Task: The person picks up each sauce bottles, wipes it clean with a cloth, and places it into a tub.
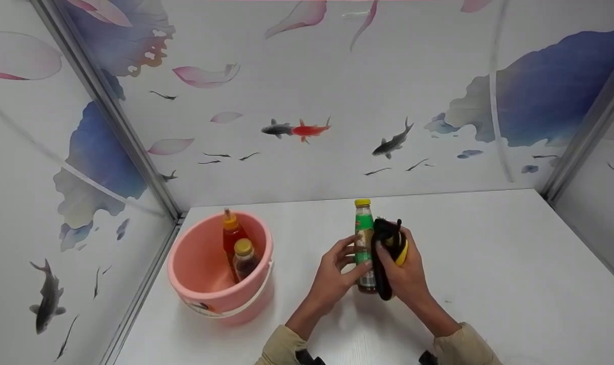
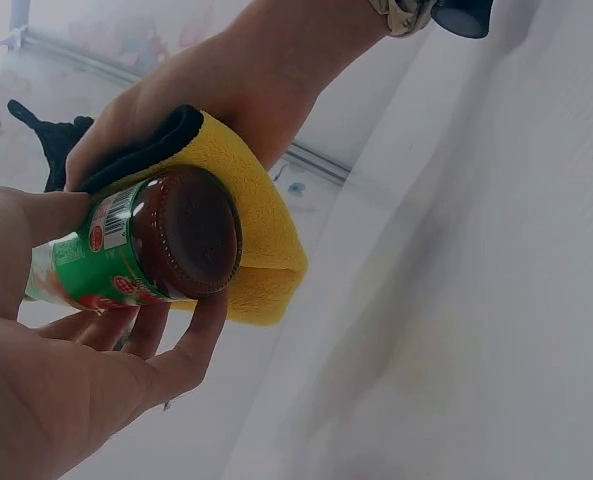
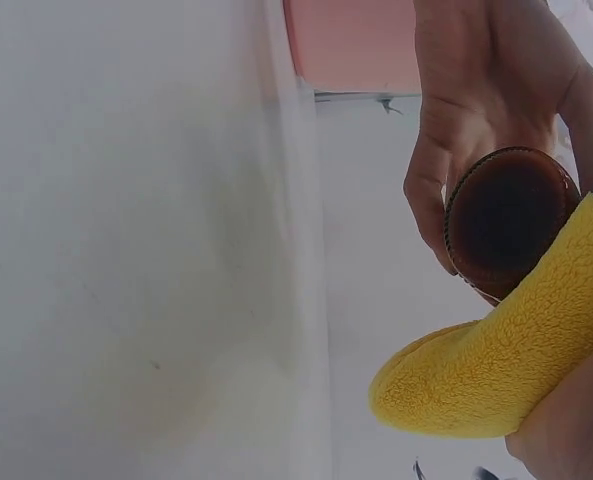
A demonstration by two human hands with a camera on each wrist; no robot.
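Observation:
My left hand [image 1: 333, 274] grips a glass sauce bottle [image 1: 363, 223] with a yellow cap and a green label, fingers on one side and thumb on the other. The bottle stands cap up, and its dark round base [image 2: 188, 235] shows from below in both wrist views, clear of the table. My right hand [image 1: 405, 271] holds a folded cloth [image 1: 383, 268], black on one face and fluffy yellow on the other. The cloth's yellow side [image 3: 476, 370] lies against the bottle's right side. Part of the label is hidden behind my left fingers and the cloth.
To the left stands a pink bucket [image 1: 185, 258] with a white handle [image 1: 246, 306]. Inside lean a red sauce bottle [image 1: 231, 235] with an orange-yellow nozzle cap and a dark bottle [image 1: 245, 263] with a yellow cap. Printed panels [image 1: 307, 172] enclose the white table [image 1: 489, 263].

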